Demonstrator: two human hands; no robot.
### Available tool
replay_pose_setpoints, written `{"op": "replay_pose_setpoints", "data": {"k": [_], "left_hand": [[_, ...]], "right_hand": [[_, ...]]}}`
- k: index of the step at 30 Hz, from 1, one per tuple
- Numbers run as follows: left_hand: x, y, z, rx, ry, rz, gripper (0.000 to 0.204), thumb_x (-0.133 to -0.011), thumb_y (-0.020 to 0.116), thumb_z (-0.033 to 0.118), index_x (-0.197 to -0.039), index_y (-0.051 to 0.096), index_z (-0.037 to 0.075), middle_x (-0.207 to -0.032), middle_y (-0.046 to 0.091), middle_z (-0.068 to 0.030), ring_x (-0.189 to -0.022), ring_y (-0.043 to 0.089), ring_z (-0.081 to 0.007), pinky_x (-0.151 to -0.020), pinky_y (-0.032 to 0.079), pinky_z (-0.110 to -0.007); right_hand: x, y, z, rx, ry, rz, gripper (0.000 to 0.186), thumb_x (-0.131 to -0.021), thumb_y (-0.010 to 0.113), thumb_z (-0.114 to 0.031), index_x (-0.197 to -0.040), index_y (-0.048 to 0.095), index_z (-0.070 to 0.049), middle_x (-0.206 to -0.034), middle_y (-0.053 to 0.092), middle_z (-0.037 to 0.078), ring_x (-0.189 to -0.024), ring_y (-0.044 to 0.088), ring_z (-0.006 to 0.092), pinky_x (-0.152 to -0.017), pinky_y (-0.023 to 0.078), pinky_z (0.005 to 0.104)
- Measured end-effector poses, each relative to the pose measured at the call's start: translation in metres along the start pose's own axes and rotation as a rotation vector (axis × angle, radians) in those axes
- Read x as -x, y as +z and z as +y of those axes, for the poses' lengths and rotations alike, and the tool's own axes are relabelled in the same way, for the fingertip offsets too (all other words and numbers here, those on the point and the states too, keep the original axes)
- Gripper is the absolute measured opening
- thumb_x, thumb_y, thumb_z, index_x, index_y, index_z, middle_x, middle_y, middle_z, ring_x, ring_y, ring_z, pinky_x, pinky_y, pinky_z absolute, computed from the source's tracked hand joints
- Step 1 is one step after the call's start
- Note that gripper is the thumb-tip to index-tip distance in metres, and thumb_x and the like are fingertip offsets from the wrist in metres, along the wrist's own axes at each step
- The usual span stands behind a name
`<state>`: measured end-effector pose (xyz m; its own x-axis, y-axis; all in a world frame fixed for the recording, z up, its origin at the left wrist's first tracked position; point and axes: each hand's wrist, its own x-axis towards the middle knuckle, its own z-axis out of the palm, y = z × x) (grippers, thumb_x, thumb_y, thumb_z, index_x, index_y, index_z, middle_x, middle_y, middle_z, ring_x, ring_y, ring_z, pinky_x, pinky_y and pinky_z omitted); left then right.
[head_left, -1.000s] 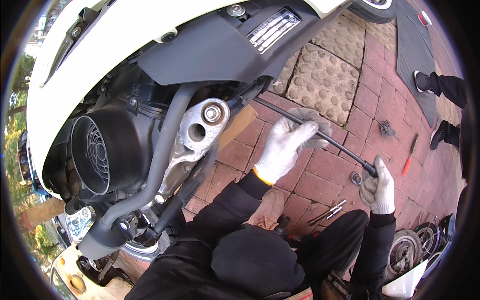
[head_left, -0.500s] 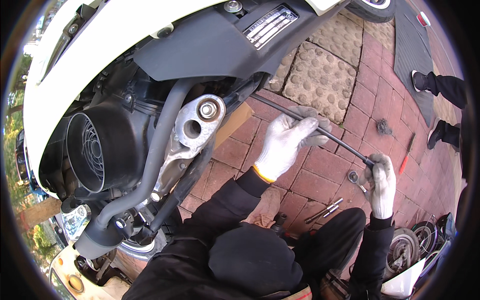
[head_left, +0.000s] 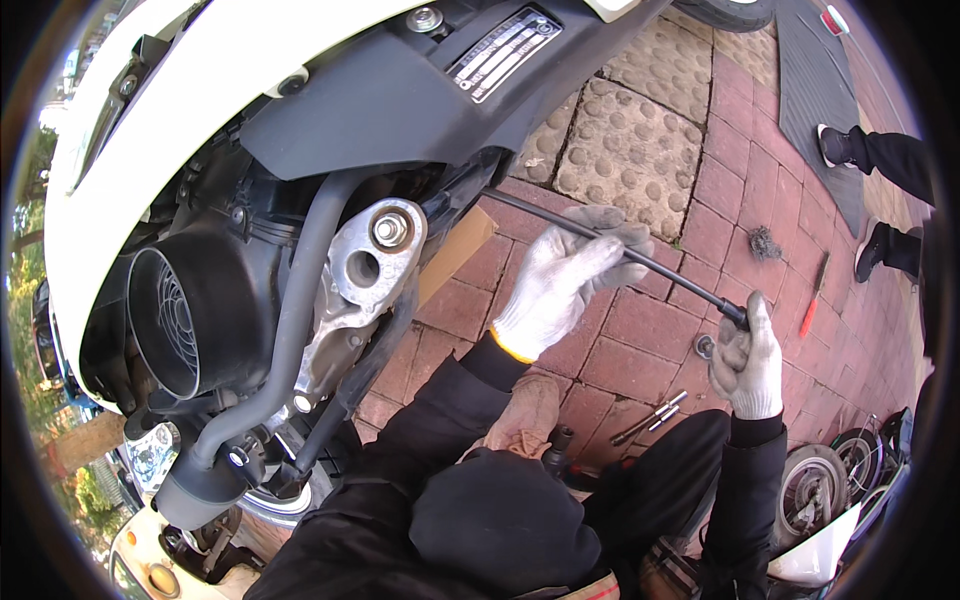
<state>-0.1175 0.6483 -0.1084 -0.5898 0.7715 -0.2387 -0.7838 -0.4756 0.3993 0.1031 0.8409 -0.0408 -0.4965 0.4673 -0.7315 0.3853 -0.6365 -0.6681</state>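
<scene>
Rod (head_left: pixel 680 278), slim, black, thicker at 1 end, grasped by gloved left hand (head_left: pixel 560 285) and right hand (head_left: pixel 748 365).

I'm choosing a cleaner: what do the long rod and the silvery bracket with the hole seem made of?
Long rod: probably metal, dark and satin, from its soft sheen; a coating may hide it. Silvery bracket: likely cast metal, possibly aluminium, smooth, with bright reflections.

A grey tuft (head_left: pixel 764 244) lies on red brick paving (head_left: pixel 645 318).
</scene>
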Motion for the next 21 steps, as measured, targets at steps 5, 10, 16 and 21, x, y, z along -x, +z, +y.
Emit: {"op": "replay_pose_setpoints", "data": {"k": [5, 10, 16, 21], "left_hand": [[0.003, -0.004, 0.003, -0.06, -0.045, 0.053, 0.019, -0.105, 0.066, 0.005, -0.123, 0.07, 0.003, -0.118, 0.078, -0.0201, -0.108, 0.079, -0.03, -0.09, 0.069, -0.041], [0.002, -0.005, 0.005, -0.116, -0.069, 0.035, 0.018, -0.105, 0.066, 0.006, -0.122, 0.071, 0.002, -0.117, 0.078, -0.0209, -0.106, 0.079, -0.0305, -0.088, 0.069, -0.041], [0.003, -0.005, 0.006, -0.157, -0.061, 0.069, 0.019, -0.105, 0.067, 0.007, -0.122, 0.071, 0.001, -0.117, 0.078, -0.0217, -0.103, 0.08, -0.0305, -0.087, 0.069, -0.041], [0.002, -0.008, 0.004, -0.165, -0.115, 0.005, 0.02, -0.105, 0.068, 0.009, -0.123, 0.071, -0.001, -0.115, 0.079, -0.0213, -0.101, 0.08, -0.0297, -0.085, 0.068, -0.038]], "right_hand": [[0.002, 0.011, -0.003, 0.336, -0.543, 0.084, 0.048, -0.113, 0.054, -0.052, -0.101, 0.059, -0.006, -0.059, 0.04, -0.001, -0.043, 0.035, 0.011, -0.042, 0.029, 0.0297], [0.003, -0.003, -0.005, 0.041, 0.008, -0.102, 0.044, -0.112, 0.058, -0.043, -0.125, 0.06, -0.001, -0.074, 0.051, 0.001, -0.058, 0.05, 0.0117, -0.057, 0.043, 0.0269], [0.0, -0.013, 0.008, 0.183, -0.425, -0.053, 0.046, -0.112, 0.059, -0.046, -0.124, 0.06, -0.002, -0.066, 0.041, -0.001, -0.049, 0.039, 0.0093, -0.046, 0.031, 0.0274], [0.002, 0.0, 0.003, 0.066, -0.017, -0.065, 0.049, -0.114, 0.053, -0.05, -0.113, 0.06, -0.001, -0.064, 0.042, -0.001, -0.047, 0.036, 0.0084, -0.044, 0.03, 0.0272]]}}
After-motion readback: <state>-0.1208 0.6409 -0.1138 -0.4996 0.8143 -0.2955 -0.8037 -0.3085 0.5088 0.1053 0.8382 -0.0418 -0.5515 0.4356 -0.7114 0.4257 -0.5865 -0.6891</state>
